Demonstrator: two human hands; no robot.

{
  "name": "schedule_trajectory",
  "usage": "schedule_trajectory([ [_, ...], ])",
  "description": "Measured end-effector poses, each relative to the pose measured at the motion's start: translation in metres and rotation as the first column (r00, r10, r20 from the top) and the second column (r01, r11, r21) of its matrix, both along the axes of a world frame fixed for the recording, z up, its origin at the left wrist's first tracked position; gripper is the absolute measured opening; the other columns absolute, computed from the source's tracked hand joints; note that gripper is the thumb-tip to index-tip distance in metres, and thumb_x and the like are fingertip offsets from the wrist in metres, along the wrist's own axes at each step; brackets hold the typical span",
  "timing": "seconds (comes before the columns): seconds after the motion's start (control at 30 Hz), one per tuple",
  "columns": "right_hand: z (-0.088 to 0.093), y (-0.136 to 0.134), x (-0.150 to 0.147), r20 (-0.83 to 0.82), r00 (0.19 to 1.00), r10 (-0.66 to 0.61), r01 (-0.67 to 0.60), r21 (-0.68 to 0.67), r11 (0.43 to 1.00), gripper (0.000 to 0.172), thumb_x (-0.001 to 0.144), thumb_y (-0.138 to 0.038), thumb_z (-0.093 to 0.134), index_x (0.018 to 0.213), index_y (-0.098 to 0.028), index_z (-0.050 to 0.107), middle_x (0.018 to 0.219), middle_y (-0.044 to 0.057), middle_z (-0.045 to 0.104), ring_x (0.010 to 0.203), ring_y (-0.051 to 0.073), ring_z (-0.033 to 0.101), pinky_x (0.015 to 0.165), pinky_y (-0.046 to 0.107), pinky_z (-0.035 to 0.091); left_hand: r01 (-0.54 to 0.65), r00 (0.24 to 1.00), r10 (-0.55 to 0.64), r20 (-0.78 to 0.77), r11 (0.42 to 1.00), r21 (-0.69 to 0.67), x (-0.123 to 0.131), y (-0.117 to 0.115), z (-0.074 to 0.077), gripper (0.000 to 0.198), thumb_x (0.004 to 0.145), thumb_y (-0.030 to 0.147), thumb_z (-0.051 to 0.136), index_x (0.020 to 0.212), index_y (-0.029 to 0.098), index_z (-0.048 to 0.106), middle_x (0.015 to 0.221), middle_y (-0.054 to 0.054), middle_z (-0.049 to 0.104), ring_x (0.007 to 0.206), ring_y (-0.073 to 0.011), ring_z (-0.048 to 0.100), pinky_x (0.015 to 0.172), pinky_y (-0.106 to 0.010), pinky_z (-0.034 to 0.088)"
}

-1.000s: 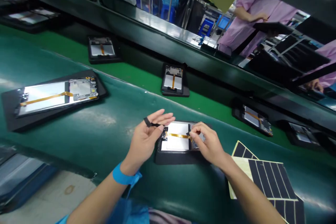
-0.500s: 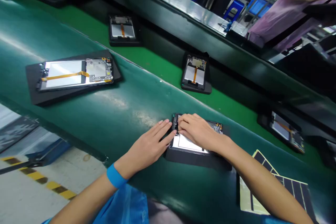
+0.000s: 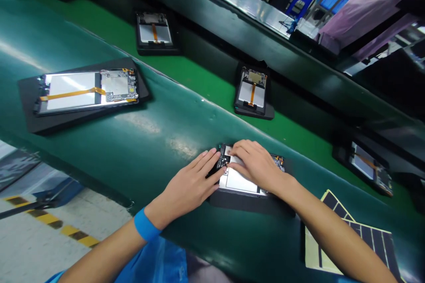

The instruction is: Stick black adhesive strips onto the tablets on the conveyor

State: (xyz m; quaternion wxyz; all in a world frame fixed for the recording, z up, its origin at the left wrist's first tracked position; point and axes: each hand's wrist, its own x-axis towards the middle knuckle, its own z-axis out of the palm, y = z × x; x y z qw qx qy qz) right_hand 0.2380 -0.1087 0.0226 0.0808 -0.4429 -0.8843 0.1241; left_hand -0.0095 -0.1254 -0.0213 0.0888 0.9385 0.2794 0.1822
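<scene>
An opened tablet-like device (image 3: 239, 182) with a silvery battery area lies on a black foam block (image 3: 249, 202) in front of me. My left hand (image 3: 194, 182) rests with extended fingers on the device's left end. Over the upper middle of the device, my right hand (image 3: 255, 163) is bent, thumb and fingertips near a small dark part at the left end. Whether those fingertips hold anything is too small to tell. The right hand hides much of the device's right half, where a bit of circuit board shows.
Another opened device (image 3: 71, 90) lies on black foam at left. More devices (image 3: 154, 33) (image 3: 253, 90) (image 3: 363, 161) sit on the green strip beyond the ledge. Sheets of black adhesive strips (image 3: 375, 241) lie at right, beneath my right forearm. A person in pink (image 3: 361, 13) stands across.
My right hand has shifted slightly right and its thumb and fingers have spread apart, uncovering more of the device's left end. My left hand stays nearly in place. The view has shifted slightly.
</scene>
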Motion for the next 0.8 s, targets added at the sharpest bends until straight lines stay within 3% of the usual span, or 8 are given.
schedule_trajectory([
  [0.13, -0.001, -0.034, 0.011, -0.061, 0.996, -0.067, 0.073, 0.105, 0.992, 0.025, 0.103, -0.035, 0.054, 0.118, -0.017, 0.062, 0.113, 0.014, 0.070, 0.102, 0.027, 0.062, 0.085, 0.041, 0.048, -0.027, 0.999, 0.027, 0.027, 1.000, -0.016, 0.005, 0.002, 0.003, 0.040, 0.099, 0.024, 0.057, 0.138, 0.015, 0.058, 0.152, -0.024, 0.049, 0.145, -0.0392, 0.041, 0.115, -0.056, 0.045],
  [0.2, -0.003, -0.054, 0.013, -0.023, 1.000, -0.002, 0.004, 0.094, 0.996, 0.042, 0.100, -0.043, 0.056, 0.132, -0.015, 0.058, 0.128, 0.018, 0.066, 0.118, 0.032, 0.059, 0.098, 0.050, 0.047, -0.043, 0.998, 0.044, 0.042, 0.999, -0.019, 0.008, 0.005, 0.003, 0.039, 0.099, 0.023, 0.056, 0.137, 0.013, 0.059, 0.151, -0.025, 0.049, 0.145, -0.0399, 0.041, 0.114, -0.057, 0.045],
  [0.33, -0.010, -0.083, 0.010, 0.195, 0.976, 0.098, -0.112, 0.064, 0.992, 0.081, 0.091, -0.062, 0.063, 0.149, -0.008, 0.046, 0.157, 0.024, 0.043, 0.147, 0.044, 0.033, 0.115, 0.065, 0.033, -0.109, 0.992, 0.109, 0.061, 0.994, -0.013, 0.010, 0.013, 0.006, 0.037, 0.101, 0.028, 0.053, 0.134, 0.012, 0.061, 0.149, -0.025, 0.052, 0.144, -0.0394, 0.044, 0.115, -0.057, 0.045],
  [0.43, -0.015, -0.091, 0.020, 0.288, 0.956, 0.053, -0.083, 0.092, 0.992, 0.080, 0.091, -0.059, 0.063, 0.150, -0.009, 0.045, 0.162, 0.022, 0.036, 0.151, 0.046, 0.026, 0.117, 0.068, 0.028, -0.167, 0.982, 0.166, 0.096, 0.986, 0.006, 0.006, 0.019, 0.009, 0.041, 0.102, 0.031, 0.051, 0.139, 0.014, 0.057, 0.151, -0.023, 0.050, 0.144, -0.0382, 0.045, 0.116, -0.058, 0.045],
  [0.5, -0.017, -0.092, 0.041, 0.316, 0.949, 0.003, -0.041, 0.115, 0.992, 0.077, 0.092, -0.054, 0.062, 0.152, -0.009, 0.044, 0.163, 0.022, 0.034, 0.152, 0.045, 0.025, 0.118, 0.067, 0.027, -0.172, 0.977, 0.168, 0.131, 0.985, 0.019, 0.003, 0.021, 0.010, 0.044, 0.102, 0.030, 0.051, 0.142, 0.014, 0.054, 0.152, -0.023, 0.049, 0.144, -0.0377, 0.044, 0.117, -0.058, 0.043],
  [0.63, -0.018, -0.087, 0.119, 0.348, 0.924, -0.158, 0.099, 0.182, 0.978, 0.071, 0.093, -0.041, 0.060, 0.153, -0.009, 0.042, 0.160, 0.021, 0.039, 0.151, 0.043, 0.028, 0.120, 0.065, 0.024, -0.159, 0.974, 0.152, 0.166, 0.987, 0.027, 0.001, 0.024, 0.009, 0.047, 0.102, 0.030, 0.051, 0.147, 0.016, 0.049, 0.152, -0.021, 0.049, 0.145, -0.0357, 0.044, 0.119, -0.057, 0.042],
  [0.7, -0.016, -0.079, 0.160, 0.267, 0.924, -0.275, 0.232, 0.183, 0.955, 0.064, 0.093, -0.037, 0.060, 0.152, -0.014, 0.046, 0.156, 0.020, 0.047, 0.148, 0.041, 0.036, 0.121, 0.065, 0.022, -0.151, 0.973, 0.145, 0.179, 0.988, 0.016, 0.003, 0.025, 0.008, 0.048, 0.102, 0.030, 0.051, 0.148, 0.018, 0.048, 0.153, -0.019, 0.049, 0.145, -0.0347, 0.044, 0.119, -0.056, 0.042],
  [0.8, -0.012, -0.061, 0.194, -0.006, 0.841, -0.541, 0.535, 0.165, 0.829, 0.051, 0.091, -0.035, 0.062, 0.139, -0.018, 0.060, 0.148, 0.024, 0.054, 0.144, 0.045, 0.040, 0.120, 0.066, 0.017, -0.137, 0.970, 0.136, 0.200, 0.991, -0.008, 0.006, 0.025, 0.008, 0.047, 0.102, 0.031, 0.051, 0.147, 0.020, 0.050, 0.153, -0.016, 0.050, 0.144, -0.0341, 0.045, 0.119, -0.055, 0.042],
])
